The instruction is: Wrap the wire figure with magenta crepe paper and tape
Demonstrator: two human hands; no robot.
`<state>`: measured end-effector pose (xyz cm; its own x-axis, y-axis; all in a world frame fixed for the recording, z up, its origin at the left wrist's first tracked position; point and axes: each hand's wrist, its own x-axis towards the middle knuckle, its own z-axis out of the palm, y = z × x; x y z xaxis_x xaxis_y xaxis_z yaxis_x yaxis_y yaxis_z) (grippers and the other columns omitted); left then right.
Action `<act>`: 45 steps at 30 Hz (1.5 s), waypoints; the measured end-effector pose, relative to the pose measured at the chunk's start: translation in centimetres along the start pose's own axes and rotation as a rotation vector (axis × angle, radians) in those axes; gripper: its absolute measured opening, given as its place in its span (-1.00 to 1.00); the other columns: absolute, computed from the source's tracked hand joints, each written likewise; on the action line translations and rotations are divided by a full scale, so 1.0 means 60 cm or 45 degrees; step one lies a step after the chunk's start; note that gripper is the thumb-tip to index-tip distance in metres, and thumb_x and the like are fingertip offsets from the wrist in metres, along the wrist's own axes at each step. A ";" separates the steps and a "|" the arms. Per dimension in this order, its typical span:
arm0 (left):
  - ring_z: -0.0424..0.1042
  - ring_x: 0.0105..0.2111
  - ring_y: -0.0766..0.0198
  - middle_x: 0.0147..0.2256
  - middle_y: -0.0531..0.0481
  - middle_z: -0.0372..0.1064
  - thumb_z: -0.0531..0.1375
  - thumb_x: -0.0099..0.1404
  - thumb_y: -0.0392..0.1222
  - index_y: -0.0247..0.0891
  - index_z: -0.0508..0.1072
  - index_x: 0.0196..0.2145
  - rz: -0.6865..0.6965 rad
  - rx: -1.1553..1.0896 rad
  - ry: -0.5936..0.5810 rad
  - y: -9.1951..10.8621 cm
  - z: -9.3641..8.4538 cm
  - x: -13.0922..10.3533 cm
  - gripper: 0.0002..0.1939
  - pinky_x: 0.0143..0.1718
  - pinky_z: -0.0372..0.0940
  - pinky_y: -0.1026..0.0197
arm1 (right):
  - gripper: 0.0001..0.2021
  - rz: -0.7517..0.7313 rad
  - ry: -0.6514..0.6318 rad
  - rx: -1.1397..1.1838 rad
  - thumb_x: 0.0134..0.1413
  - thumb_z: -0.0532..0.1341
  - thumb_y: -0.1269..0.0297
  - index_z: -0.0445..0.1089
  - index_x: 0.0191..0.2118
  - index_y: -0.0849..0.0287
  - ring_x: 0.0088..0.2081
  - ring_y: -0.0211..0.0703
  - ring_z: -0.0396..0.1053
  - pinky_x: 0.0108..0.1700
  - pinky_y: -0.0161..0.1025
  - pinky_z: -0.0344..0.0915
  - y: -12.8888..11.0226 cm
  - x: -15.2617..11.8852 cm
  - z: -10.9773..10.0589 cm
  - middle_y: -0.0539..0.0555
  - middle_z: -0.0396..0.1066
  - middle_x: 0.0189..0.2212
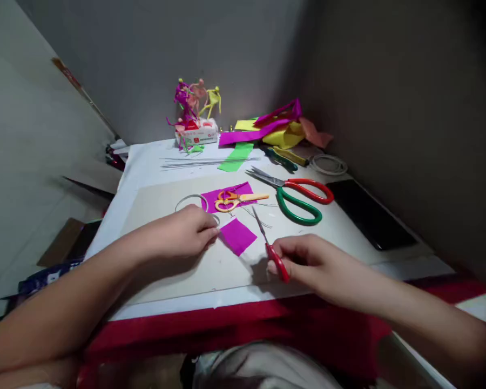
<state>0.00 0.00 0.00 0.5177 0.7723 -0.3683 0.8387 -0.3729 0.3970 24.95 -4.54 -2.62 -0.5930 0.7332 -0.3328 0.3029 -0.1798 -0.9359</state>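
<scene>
My left hand [190, 231] pinches the left corner of a small magenta paper piece [238, 236], held just above the board. In my right hand [299, 259] are small red-handled scissors [277, 262], their blades pointing up and away, a little right of the paper and apart from it. Behind the paper, orange scissors [243, 199] lie on a larger magenta piece [209, 201], with a ring [179, 204] at its left. Large scissors with one red and one green handle [298, 215] rest further right.
Twisted paper figures [194, 97] stand on a small box [202, 134] at the back. Thin wires [186, 162], coloured paper strips [283, 132], pliers [281, 159] and a wire coil [329, 165] lie nearby. A black phone [370, 213] lies at the right, beside the wall.
</scene>
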 end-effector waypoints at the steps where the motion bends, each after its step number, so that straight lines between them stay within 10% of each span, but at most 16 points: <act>1: 0.34 -0.50 0.31 -0.52 0.03 0.43 -0.03 0.32 -0.13 -0.28 0.44 -0.48 0.008 -0.045 -0.028 -0.001 -0.003 0.001 -0.66 -0.40 0.20 0.29 | -0.65 0.062 -0.125 0.115 0.02 0.25 0.04 0.23 -0.50 0.24 -0.59 -0.44 -0.02 -0.56 -0.44 -0.05 0.001 0.006 0.009 -0.13 0.10 -0.63; 10: 0.30 -0.53 0.40 -0.55 0.01 0.44 0.00 0.34 -0.15 -0.35 0.47 -0.52 -0.032 -0.390 -0.130 0.003 -0.032 -0.003 -0.61 -0.44 0.16 0.39 | -0.66 0.161 -0.469 0.437 0.08 0.17 0.02 0.19 -0.50 0.19 -0.71 -0.44 -0.01 -0.67 -0.43 -0.07 0.009 0.045 0.052 -0.14 0.11 -0.69; 45: -0.06 -0.70 0.47 -0.68 0.03 0.32 0.06 0.31 -0.10 -0.36 0.49 -0.58 -0.181 -0.666 -0.116 0.005 -0.038 -0.016 -0.59 -0.65 -0.09 0.37 | -0.58 0.062 -0.334 0.489 0.10 0.14 -0.07 0.10 -0.54 0.17 -0.69 -0.44 -0.08 -0.63 -0.38 -0.16 0.001 0.039 0.077 -0.17 0.04 -0.72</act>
<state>-0.65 0.30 2.39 0.4376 0.7401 -0.5106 0.7175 0.0548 0.6944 20.15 -5.85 -3.97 -0.7686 0.5360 -0.3492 0.0666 -0.4759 -0.8770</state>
